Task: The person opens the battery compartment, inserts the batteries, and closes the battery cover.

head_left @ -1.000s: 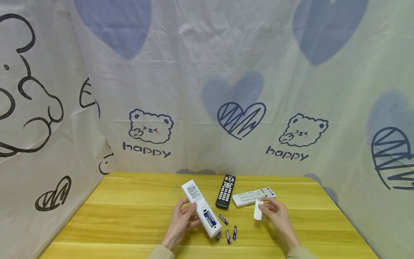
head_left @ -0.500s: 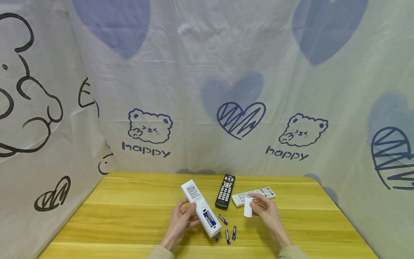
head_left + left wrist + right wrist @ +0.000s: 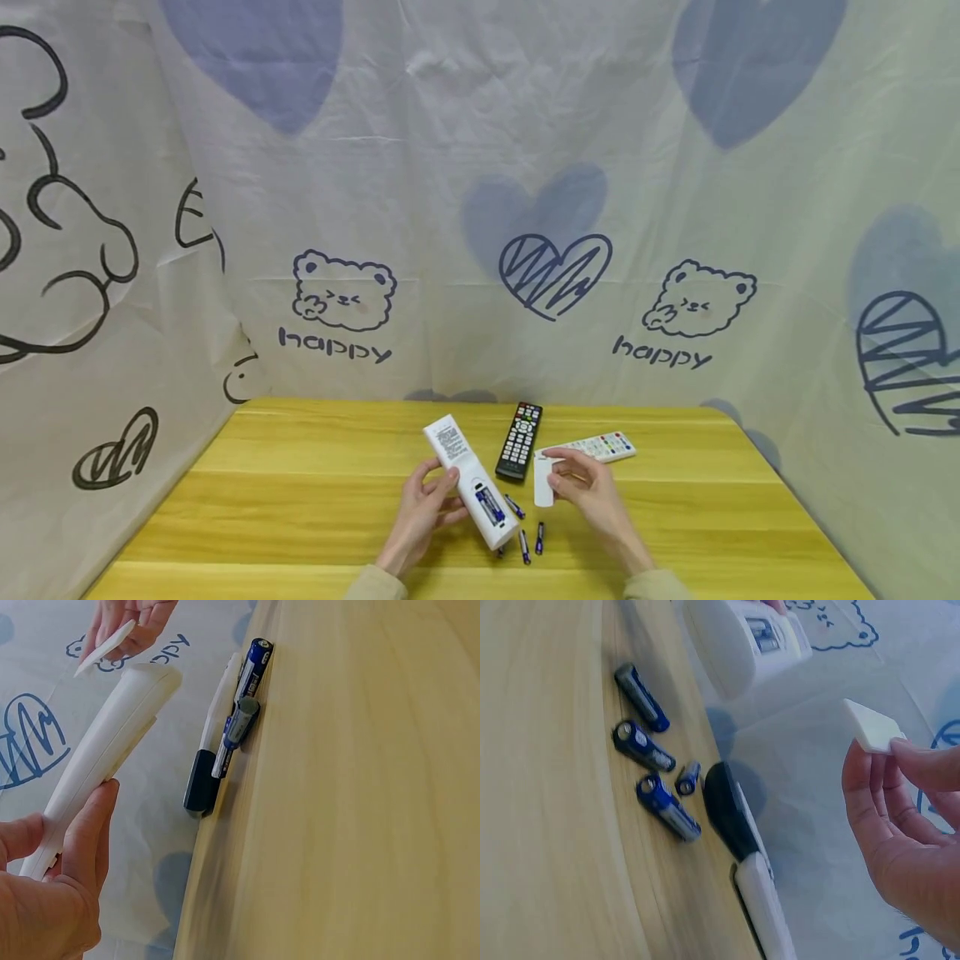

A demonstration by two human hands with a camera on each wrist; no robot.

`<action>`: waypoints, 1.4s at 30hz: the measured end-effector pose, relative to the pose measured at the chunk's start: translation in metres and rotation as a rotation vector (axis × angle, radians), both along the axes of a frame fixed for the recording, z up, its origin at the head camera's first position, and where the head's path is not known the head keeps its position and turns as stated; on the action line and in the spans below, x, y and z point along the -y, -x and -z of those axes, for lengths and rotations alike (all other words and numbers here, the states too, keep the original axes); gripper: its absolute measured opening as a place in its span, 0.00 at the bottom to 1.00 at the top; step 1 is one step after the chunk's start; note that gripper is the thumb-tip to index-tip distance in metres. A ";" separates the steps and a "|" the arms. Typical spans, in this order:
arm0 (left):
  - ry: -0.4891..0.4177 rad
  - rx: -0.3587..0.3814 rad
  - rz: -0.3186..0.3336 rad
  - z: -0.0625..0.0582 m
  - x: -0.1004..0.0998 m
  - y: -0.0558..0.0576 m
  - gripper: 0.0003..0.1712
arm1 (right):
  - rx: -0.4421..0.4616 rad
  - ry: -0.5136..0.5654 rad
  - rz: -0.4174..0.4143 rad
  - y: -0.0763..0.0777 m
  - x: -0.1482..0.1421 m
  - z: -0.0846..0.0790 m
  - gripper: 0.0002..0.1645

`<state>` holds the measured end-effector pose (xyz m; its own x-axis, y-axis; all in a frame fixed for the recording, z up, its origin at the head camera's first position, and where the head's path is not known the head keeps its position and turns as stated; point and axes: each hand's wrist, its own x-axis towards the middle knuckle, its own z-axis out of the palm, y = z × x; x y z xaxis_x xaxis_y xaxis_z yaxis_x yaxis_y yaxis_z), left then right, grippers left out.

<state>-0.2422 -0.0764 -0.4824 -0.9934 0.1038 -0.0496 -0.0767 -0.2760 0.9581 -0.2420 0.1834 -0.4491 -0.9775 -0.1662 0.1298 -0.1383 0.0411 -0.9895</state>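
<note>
One remote (image 3: 471, 479) is gripped by the left hand (image 3: 417, 514), a cover (image 3: 543, 485) by the right (image 3: 591, 497).

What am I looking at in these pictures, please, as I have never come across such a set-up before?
There is no machine here, only a person's bare left hand and right hand. The wide picture comes from a camera worn on the head, looking forward and down. The other two come from cameras worn on the wrists, each watching that hand's work; there the table looks steeply tilted.

The left hand holds a white remote, its back towards the head camera, with seated batteries showing. The right hand pinches a small white cover, apart from that remote.

On the table lie a black remote, another white remote and four loose batteries. A patterned cloth hangs behind.
</note>
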 end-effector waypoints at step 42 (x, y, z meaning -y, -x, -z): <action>0.022 -0.018 0.038 -0.008 -0.015 0.001 0.33 | -0.185 -0.154 -0.201 -0.003 0.035 0.008 0.19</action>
